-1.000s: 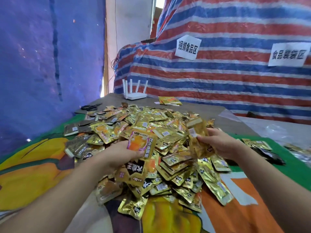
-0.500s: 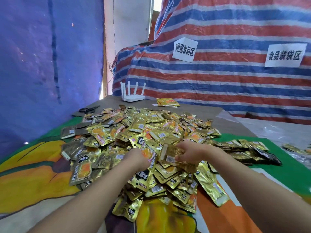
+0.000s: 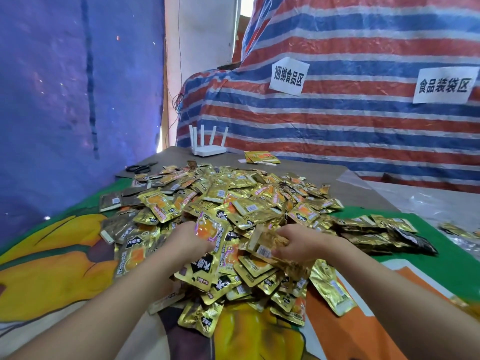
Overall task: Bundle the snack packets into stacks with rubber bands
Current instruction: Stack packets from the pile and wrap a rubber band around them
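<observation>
Frame centre: your left hand [image 3: 191,240] grips one packet [image 3: 207,228]; your right hand [image 3: 298,242] grips another packet [image 3: 265,242], over the pile [image 3: 233,203].

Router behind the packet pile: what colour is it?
White, antennas included; the router shows in the head view.

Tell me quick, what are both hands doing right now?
Left hand: holds an orange-printed packet over the pile.
Right hand: grips a gold packet, fingers curled round it.
</observation>
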`<state>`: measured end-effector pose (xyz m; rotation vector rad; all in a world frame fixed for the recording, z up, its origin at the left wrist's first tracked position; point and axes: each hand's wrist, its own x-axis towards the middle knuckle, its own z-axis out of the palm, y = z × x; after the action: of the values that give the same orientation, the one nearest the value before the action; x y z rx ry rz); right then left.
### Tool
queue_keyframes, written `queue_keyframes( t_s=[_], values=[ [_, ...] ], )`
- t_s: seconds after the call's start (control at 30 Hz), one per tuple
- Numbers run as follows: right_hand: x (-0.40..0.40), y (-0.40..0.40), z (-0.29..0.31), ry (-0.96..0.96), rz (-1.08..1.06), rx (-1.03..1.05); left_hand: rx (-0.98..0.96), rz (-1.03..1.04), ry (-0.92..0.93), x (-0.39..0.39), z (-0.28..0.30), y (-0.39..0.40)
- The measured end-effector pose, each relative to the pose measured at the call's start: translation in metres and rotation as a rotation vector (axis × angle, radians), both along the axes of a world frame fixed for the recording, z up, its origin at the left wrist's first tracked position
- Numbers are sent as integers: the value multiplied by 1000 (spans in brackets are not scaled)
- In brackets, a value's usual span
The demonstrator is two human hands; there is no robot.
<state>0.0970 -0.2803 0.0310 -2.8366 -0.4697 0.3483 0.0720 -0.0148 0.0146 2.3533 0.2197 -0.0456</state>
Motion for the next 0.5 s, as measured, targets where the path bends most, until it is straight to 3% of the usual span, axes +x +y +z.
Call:
queue_keyframes(
  t_s=[0.33, 0.5],
  values=[
    [-32, 16, 8, -76, -30, -117, -134, 3, -32, -12, -14, 21],
    [-43, 15, 9, -149, -63, 89, -195, -2, -52, -18, -11, 19]
  ],
)
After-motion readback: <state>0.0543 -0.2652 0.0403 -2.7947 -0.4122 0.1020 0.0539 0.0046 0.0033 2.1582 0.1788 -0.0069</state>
